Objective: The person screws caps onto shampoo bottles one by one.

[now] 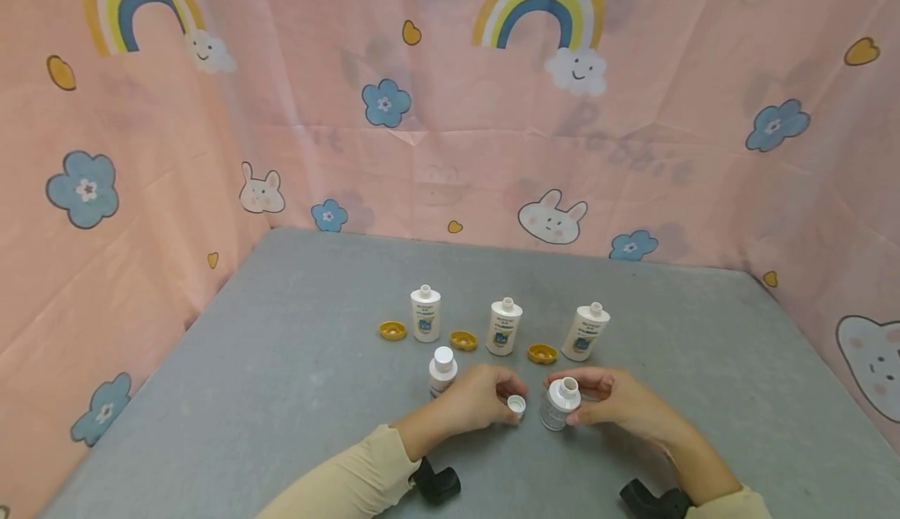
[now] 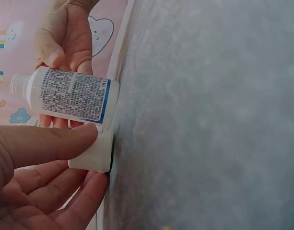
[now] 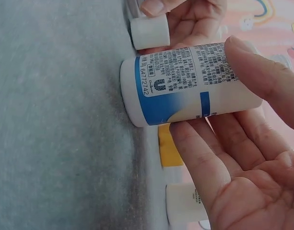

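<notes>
My right hand holds a small white bottle between thumb and fingers. The bottle's neck is bare, with no cap on it. Its printed label with a blue band shows in the right wrist view, and its base is at the table surface. Just left of it, my left hand pinches a white screw cap, hollow side up, at the table surface. Cap and bottle are close together but apart. Behind the left hand stands another white bottle with its cap on, partly hidden.
Three white bottles with bare necks stand in a row behind the hands: left, middle and right. Yellow ring-like pieces lie beside them on the grey table. A pink patterned cloth hangs around the table.
</notes>
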`<state>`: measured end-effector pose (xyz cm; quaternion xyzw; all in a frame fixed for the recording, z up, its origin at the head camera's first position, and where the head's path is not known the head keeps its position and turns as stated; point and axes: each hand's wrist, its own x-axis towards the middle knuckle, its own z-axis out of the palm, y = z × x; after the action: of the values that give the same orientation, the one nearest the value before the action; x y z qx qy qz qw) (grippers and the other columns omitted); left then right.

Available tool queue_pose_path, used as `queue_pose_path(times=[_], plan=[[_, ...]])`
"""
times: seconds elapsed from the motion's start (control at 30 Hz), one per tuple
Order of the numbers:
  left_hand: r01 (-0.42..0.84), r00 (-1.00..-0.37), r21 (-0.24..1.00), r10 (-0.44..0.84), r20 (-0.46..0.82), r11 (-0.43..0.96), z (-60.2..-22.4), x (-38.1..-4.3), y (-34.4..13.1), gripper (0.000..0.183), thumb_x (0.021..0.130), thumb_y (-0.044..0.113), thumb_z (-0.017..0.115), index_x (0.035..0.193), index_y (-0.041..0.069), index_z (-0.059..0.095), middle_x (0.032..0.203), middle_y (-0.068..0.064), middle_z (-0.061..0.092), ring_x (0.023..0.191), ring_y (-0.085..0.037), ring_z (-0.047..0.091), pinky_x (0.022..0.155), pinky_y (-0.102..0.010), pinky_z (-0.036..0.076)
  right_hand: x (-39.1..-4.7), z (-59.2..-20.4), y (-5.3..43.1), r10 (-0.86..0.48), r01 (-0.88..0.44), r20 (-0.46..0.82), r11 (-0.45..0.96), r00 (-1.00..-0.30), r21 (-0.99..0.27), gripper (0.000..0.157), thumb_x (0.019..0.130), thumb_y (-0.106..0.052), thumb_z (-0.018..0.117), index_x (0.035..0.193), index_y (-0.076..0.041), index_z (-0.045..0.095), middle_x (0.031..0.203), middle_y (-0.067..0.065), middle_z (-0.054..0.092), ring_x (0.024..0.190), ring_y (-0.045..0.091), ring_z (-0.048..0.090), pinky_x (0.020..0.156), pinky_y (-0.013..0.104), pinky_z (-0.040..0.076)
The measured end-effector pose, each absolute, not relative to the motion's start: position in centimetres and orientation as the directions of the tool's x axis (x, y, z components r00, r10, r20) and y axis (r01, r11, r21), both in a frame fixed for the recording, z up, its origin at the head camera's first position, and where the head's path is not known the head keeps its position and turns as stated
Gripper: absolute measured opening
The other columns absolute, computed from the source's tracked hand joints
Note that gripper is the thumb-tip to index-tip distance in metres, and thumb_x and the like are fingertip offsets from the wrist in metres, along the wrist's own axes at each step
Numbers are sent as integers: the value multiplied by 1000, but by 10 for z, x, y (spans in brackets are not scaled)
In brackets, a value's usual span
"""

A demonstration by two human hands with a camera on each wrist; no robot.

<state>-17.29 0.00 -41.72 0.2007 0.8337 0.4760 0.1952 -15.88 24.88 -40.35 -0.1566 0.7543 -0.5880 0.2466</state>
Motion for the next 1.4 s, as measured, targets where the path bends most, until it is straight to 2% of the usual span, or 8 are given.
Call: queue_pose_path(times=[0.37, 0.6, 0.73, 0.83, 0.97, 1.1, 1.23, 1.4], plan=[[119, -859, 900, 497, -118, 420, -407, -173, -1, 30, 74, 2, 84, 103, 6, 74, 95, -2, 76, 83, -4, 65, 72, -18, 51, -155, -399, 247, -465, 14, -160, 302, -871, -953, 56, 85, -11, 78, 131, 10, 56, 125, 1, 70, 108, -6, 62, 84, 22, 55], [100, -873, 929, 480, -90, 356, -387, -169, -2, 41, 75, 2, 84, 112, 7, 67, 100, 1, 74, 91, -6, 68, 77, -21, 55, -149, -386, 246, -423, 13, -151, 311, -893, -950, 56, 84, -13, 78, 131, 10, 56, 120, -10, 70, 109, -7, 60, 85, 24, 56], [106, -891, 943, 451, -51, 315, -376, -168, -5, 36, 75, 0, 83, 107, 7, 68, 102, 0, 73, 94, -9, 68, 81, -22, 56, -150, -377, 241, -349, 4, -152, 391, -925, -920, 57, 84, -18, 80, 131, 7, 58, 125, 7, 70, 122, 21, 62, 93, 37, 57], [109, -896, 950, 442, -33, 292, -367, -167, -10, 32, 76, 1, 83, 104, 9, 68, 102, -2, 73, 95, -11, 69, 82, -23, 57, -152, -368, 235, -311, 4, -145, 413, -939, -911, 57, 84, -20, 81, 131, 5, 59, 127, 16, 67, 126, 37, 59, 94, 41, 56], [93, -905, 958, 424, -32, 272, -356, -170, -17, 29, 79, 4, 82, 104, 10, 69, 104, -3, 73, 98, -13, 70, 84, -27, 58, -156, -354, 227, -327, -23, -104, 363, -939, -931, 55, 84, -18, 80, 131, 4, 59, 123, 8, 69, 114, 20, 66, 88, 30, 58], [90, -916, 960, 401, -25, 264, -349, -173, -24, 26, 80, 6, 81, 103, 11, 71, 104, -3, 74, 99, -14, 70, 83, -27, 58, -155, -344, 215, -356, -63, -59, 322, -932, -945, 53, 85, -17, 79, 130, 4, 61, 120, 3, 69, 108, 8, 67, 86, 28, 57], [116, -914, 958, 405, 0, 262, -344, -174, -30, 26, 82, 6, 80, 105, 11, 72, 105, -4, 74, 95, -13, 70, 80, -26, 59, -152, -342, 205, -389, -106, -27, 317, -921, -942, 51, 86, -15, 78, 129, 5, 61, 124, 14, 67, 109, 7, 67, 88, 28, 58], [159, -906, 953, 421, 37, 259, -338, -175, -36, 27, 85, 9, 77, 112, 9, 73, 110, -7, 74, 97, -19, 72, 81, -28, 59, -148, -342, 200, -402, -161, 4, 357, -915, -920, 51, 87, -16, 77, 130, 6, 59, 128, 23, 63, 116, 24, 66, 91, 29, 58]])
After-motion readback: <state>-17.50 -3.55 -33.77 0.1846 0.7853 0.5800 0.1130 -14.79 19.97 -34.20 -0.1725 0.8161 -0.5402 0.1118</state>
